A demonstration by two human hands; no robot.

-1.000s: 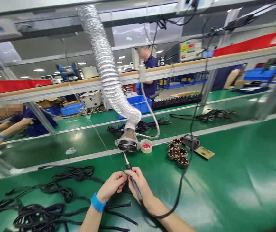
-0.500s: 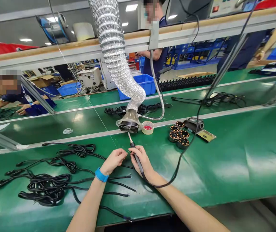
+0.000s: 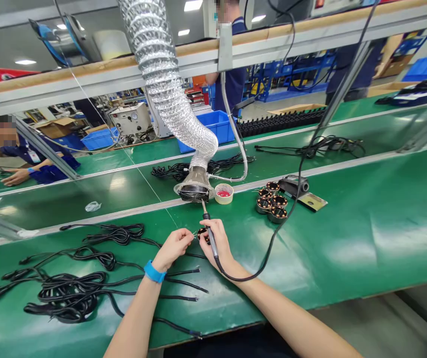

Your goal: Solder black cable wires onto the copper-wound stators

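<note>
My right hand is closed round the grey handle of a soldering iron, its tip pointing up toward the fume funnel. A round black-and-copper coil sits at the fingers of that same hand. Just left of it, my left hand pinches thin wire ends beside the coil; exactly which wire is too small to tell. Black cables lie under and beside my left wrist, which wears a blue band.
Bundled cables cover the left of the green table. Several coils, a metal stand and a round tub stand farther back. A silver duct hangs centrally. People work beyond the frame rail.
The view has shifted a little. The coil at my right hand now shows more clearly, and the iron stands more upright. My hands are slightly farther apart.
</note>
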